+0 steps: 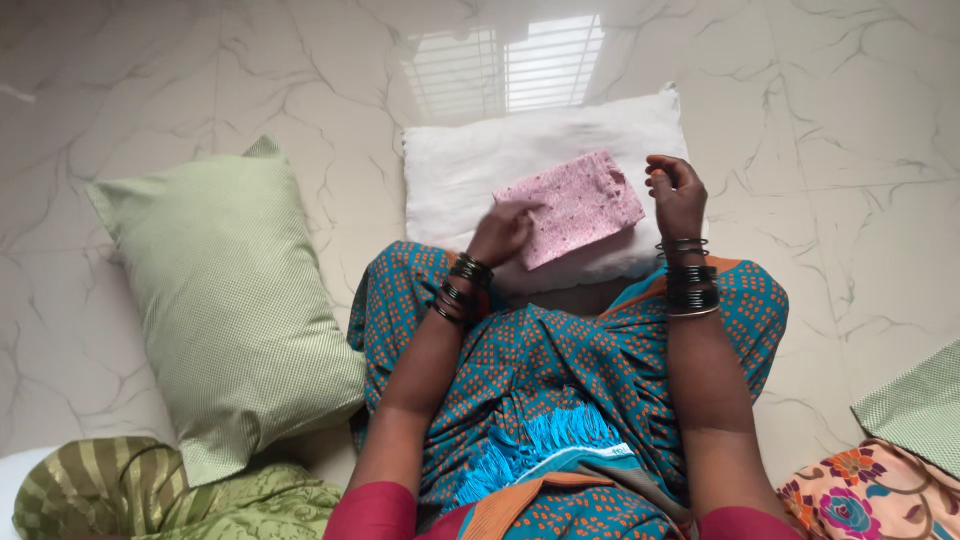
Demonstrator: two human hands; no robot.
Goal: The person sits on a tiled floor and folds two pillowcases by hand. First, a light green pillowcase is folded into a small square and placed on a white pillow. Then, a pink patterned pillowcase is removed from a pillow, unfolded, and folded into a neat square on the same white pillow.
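Hiding the near edge of the white uncovered pillow (470,165), the person's lap in blue orange-dotted cloth (560,360) cuts it off from view. A folded pink speckled fabric piece (575,205) lies on the pillow's right half. The left hand (503,232) rests its loosely curled fingers on the fabric's left edge; the right hand (678,195), fingers half curled and empty, hovers just beside its right corner.

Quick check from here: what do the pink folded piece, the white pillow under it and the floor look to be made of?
Pink folded piece: looks like thin printed cloth, matte, with soft edges and a fine speckled pattern. White pillow: bare stuffed fabric, slightly fuzzy and creased, probably cotton. Floor: glossy, marble-look tile or stone, with grey veins and a window reflection. Left hand touches the pink piece.
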